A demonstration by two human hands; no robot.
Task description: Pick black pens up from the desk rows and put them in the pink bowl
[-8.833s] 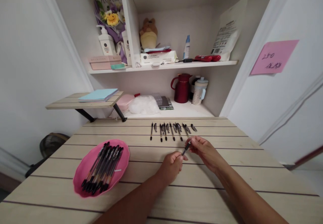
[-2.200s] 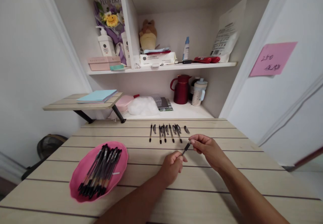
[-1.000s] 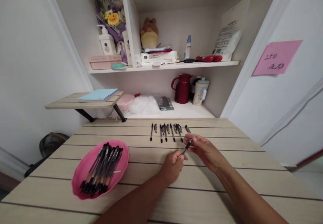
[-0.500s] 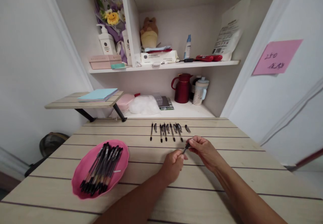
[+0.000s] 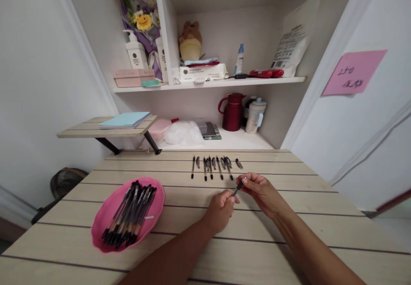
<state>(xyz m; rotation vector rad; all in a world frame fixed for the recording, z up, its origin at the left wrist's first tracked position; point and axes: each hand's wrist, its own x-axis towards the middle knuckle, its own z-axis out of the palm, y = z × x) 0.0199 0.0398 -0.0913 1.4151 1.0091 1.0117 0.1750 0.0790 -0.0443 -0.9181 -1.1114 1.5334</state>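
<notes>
Above the table's middle, a black pen [image 5: 238,187] slants up and right between my two hands. My left hand [image 5: 221,210] is closed around its lower end, hiding that part of the barrel. With thumb and fingers, my right hand [image 5: 258,189] pinches the upper end, near a small shiny tip. Just beyond, several uncapped pens [image 5: 219,168] lie in a loose row, points away from me. Among them are black pen caps [image 5: 198,162], and a lone cap [image 5: 239,163] rests at the row's right end.
On the left, a pink scalloped bowl [image 5: 98,225] holds many capped pens [image 5: 131,216] and a white strip. A small raised stand [image 5: 80,128] carries coloured paper [image 5: 124,120]. Behind the table are shelves with a red jug [image 5: 232,112], a tumbler [image 5: 255,117] and a plastic bag [image 5: 183,133].
My right hand has shifted very slightly, with a little more of the pen showing between the hands. Both hands keep their hold; the pens and caps on the table have not moved.
</notes>
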